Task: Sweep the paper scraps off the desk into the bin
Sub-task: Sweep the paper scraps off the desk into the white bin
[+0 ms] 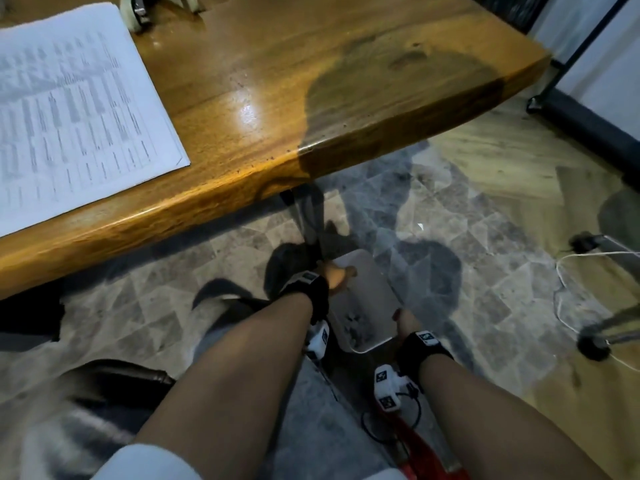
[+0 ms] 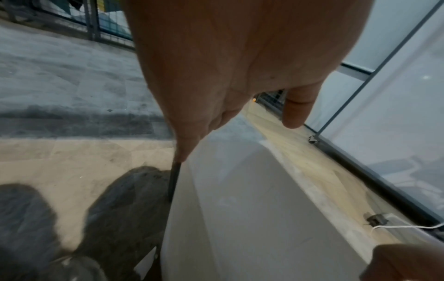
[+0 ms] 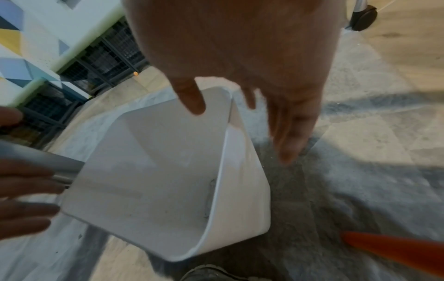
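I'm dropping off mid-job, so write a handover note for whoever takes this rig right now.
Left hand: open, fingers straight beside the bin's left wall.
Right hand: open, thumb over the bin's mouth, fingers outside its right wall.
Bin: below the desk's edge, scraps inside.
Done: visible desk shows no loose scraps, only printed sheets.
Left: white fleck on the floor beyond the bin, maybe a scrap.

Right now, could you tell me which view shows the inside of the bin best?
The right wrist view: the bin fills it, open mouth toward the camera. The head view shows it small between the hands; the left wrist view shows only an outer wall.
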Demonstrator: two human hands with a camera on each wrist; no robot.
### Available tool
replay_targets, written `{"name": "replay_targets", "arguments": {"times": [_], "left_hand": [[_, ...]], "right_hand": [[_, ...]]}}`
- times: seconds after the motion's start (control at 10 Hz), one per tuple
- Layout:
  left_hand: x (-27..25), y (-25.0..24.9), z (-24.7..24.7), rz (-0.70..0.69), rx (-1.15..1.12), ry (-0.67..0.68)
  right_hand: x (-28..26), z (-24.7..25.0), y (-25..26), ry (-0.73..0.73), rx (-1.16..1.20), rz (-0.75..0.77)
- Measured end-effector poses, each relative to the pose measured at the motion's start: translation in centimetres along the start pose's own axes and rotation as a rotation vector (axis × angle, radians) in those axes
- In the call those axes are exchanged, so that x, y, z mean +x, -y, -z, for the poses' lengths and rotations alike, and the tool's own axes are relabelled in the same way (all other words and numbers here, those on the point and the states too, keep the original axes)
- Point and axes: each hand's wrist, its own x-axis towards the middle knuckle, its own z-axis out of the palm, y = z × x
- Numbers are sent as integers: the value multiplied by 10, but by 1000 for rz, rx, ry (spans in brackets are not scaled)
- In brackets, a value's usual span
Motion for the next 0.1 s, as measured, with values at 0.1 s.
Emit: {"name": "replay_targets", "arguments": {"times": [0.1], "left_hand": [[-7, -10, 14, -128, 29, -64]], "right_hand": [[-18, 5, 28, -267, -225, 236]]}}
